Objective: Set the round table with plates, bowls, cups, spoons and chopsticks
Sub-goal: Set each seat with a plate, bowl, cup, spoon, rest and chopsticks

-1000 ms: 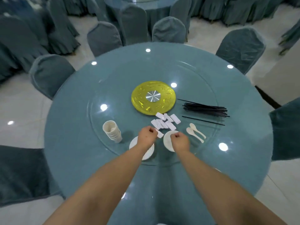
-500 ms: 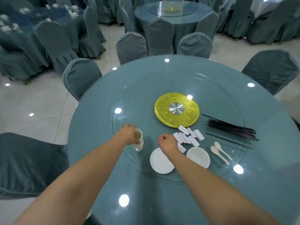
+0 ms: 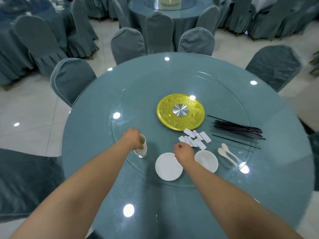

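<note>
Left hand (image 3: 132, 139): reached forward, fingers curled, forearm extended.
Right hand (image 3: 184, 152): loosely fisted, knuckles up, forearm extended.

Cups (image 3: 141, 147) left of plate (image 3: 168, 167); bowl (image 3: 207, 160), spoons (image 3: 227, 155) to its right.

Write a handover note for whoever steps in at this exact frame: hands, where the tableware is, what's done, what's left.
Left hand: fingers closed on the top of the cup stack, which stands on the glass turntable.
Right hand: loosely fisted above the plate; whether it holds anything cannot be told.
Supplies sit together on the turntable: plate, bowl, two spoons, white rests, chopsticks.
Done: no place is set yet.
Left: lay out cups, plates, bowls, spoons and chopsticks at the seats.
</note>
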A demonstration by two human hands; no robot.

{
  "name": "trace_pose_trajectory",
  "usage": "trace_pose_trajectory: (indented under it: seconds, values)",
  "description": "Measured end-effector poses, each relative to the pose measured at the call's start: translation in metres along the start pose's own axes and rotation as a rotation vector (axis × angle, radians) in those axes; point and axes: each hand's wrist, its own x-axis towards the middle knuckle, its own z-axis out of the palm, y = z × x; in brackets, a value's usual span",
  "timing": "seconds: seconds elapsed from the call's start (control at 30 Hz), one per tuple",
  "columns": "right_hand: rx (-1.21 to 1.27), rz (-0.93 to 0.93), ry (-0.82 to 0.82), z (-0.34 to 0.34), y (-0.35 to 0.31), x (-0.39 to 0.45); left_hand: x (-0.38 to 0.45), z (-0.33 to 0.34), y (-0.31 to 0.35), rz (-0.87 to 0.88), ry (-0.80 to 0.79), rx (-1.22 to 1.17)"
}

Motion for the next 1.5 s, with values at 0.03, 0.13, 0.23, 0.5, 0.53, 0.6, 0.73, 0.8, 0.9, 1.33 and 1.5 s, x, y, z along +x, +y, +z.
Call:
trace_pose_trajectory:
  seconds: [0.03,0.13,0.23,0.5,0.53,0.6,0.73,0.8,0.9,1.33,1.5]
  values:
    - [0.002,0.003,0.005,-0.001,0.001,0.000,0.000,-0.002,0.000,0.005,0.001,0.007]
    - [0.009,0.002,0.013,-0.002,0.000,-0.001,-0.001,-0.009,0.000,0.004,0.012,-0.003]
    - [0.050,0.009,-0.006,-0.001,-0.002,-0.004,-0.004,-0.018,0.002,0.003,0.008,-0.006]
    - [0.142,-0.030,-0.030,0.002,-0.025,-0.016,-0.024,-0.045,0.019,0.005,0.150,-0.081]
    - [0.152,-0.044,-0.037,0.001,-0.029,-0.019,-0.029,-0.046,0.025,0.018,0.166,-0.105]
    - [0.216,-0.058,-0.047,-0.001,-0.037,-0.024,-0.038,-0.042,0.038,0.056,0.170,-0.149]
    - [0.372,-0.057,-0.132,-0.012,-0.037,-0.037,-0.058,-0.022,0.070,0.140,0.154,-0.266]
    - [0.333,-0.049,-0.104,-0.024,-0.022,-0.042,-0.068,-0.008,0.091,0.152,0.134,-0.306]
    - [0.251,-0.006,-0.041,-0.042,0.011,-0.048,-0.084,0.016,0.121,0.168,0.068,-0.376]
    - [0.235,0.261,0.065,-0.105,0.154,-0.076,-0.121,0.120,0.215,0.223,-0.301,-0.636]
    - [0.203,0.359,0.028,-0.107,0.198,-0.082,-0.126,0.158,0.235,0.184,-0.370,-0.651]
